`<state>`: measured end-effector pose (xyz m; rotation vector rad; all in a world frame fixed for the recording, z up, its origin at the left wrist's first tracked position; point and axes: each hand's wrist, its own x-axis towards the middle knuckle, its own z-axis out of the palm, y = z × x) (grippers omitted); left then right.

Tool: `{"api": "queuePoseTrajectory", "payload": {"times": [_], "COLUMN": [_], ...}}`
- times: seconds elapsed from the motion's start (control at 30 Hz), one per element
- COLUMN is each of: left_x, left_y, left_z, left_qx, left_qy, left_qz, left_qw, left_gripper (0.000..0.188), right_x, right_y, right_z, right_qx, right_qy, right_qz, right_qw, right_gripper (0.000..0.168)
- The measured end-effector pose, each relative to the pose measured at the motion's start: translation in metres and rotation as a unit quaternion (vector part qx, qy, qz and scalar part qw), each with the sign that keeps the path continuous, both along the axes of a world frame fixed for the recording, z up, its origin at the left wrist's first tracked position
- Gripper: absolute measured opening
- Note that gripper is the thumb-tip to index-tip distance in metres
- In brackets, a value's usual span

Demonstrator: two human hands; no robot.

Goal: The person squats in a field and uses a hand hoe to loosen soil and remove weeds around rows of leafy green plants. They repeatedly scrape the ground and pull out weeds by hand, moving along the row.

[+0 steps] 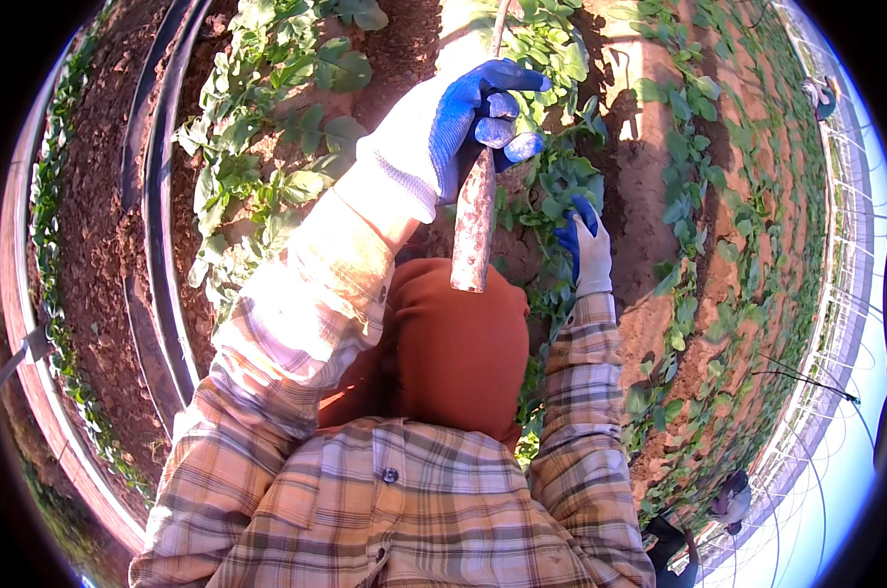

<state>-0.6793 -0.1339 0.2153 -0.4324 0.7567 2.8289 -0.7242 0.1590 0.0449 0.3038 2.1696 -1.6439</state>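
My left hand, in a white glove with a blue coated palm, is wrapped around a worn wooden tool handle. The handle's butt end points down toward my rust-coloured trouser knee. Its thinner far part runs past the top rim, and no tool head shows. Lower and to the right, my right hand, gloved alike, reaches into the green leaves of a low plant. Its blue fingers touch the foliage; whether they grip a stem is hidden.
Another leafy row grows left of my arm, beside dark strips along the soil. More plant rows run on the right. Other people are near the right rim, along with thin hoops.
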Motion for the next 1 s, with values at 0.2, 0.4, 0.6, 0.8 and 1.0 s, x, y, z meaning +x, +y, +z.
{"api": "queuePoseTrajectory", "payload": {"times": [0.2,0.4,0.6,0.8,1.0], "left_x": [0.001,0.007,0.000,0.008,0.010], "left_y": [-0.003,-0.009,0.011,0.006,0.004], "left_z": [0.007,0.006,-0.001,0.001,0.003], "left_qx": [-0.002,-0.004,0.027,0.020,0.006], "left_qy": [-0.011,-0.033,-0.018,-0.013,-0.017], "left_qz": [-0.008,0.025,0.015,0.020,0.030], "left_qw": [1.000,0.999,0.999,1.000,0.999], "left_gripper": [0.036,0.035,0.031,0.029,0.028], "right_x": [-0.007,0.028,0.071,0.074,0.077], "right_y": [0.011,-0.022,-0.014,-0.037,-0.052], "right_z": [0.001,0.057,-0.015,-0.042,-0.041], "right_qx": [0.001,-0.035,0.347,0.498,0.492], "right_qy": [0.030,-0.062,-0.019,-0.063,-0.026], "right_qz": [0.022,0.065,0.266,0.264,0.250], "right_qw": [0.999,0.995,0.899,0.824,0.833], "right_gripper": [0.031,0.031,0.054,0.068,0.075]}}
